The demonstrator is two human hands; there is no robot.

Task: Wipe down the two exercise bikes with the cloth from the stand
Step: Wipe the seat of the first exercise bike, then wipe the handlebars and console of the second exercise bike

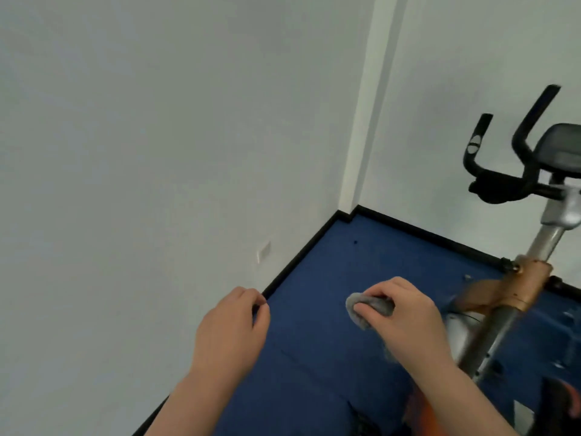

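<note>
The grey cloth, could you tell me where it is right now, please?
In the head view the grey cloth is bunched in the right hand, low and right of centre over the blue floor, just left of the exercise bike.

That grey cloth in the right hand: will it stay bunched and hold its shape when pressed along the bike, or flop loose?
The grey cloth is probably soft and floppy: it sits crumpled into a wad inside the right hand. It likely weighs little, as fingers alone hold it. Pressed on the bike's handlebar, it should flatten and wrap rather than keep shape.
</note>
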